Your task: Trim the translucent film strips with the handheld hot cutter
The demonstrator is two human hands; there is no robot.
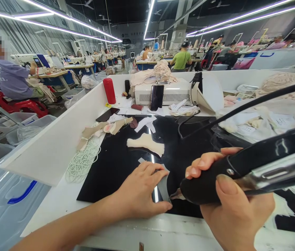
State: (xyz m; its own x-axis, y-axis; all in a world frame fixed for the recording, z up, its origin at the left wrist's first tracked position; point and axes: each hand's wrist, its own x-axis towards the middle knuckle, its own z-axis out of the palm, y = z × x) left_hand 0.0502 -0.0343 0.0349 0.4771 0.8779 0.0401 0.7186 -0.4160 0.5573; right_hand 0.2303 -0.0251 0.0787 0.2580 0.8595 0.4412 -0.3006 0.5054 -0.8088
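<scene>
My right hand [237, 195] is wrapped round a black handheld tool [204, 186] with a long metal lever along its side. Its narrow metal tip [178, 194] points left and meets the edge of a curved grey piece [163, 186]. Fingers and thumb of my left hand [143, 186] hold this piece down on a glossy black board [116, 174], covering part of it. Beyond my left hand lies a cream shaped fabric piece [146, 143]. Whether the grey piece is card, plastic or cloth I cannot tell.
A bundle of pale green cord [83, 162] lies at the left. White and beige scraps [147, 122], a standing phone [157, 97], a red cylinder [109, 90] and a white vented box [173, 91] sit farther back. Plastic bags [264, 118] crowd the right; a black cable [241, 104] arches above.
</scene>
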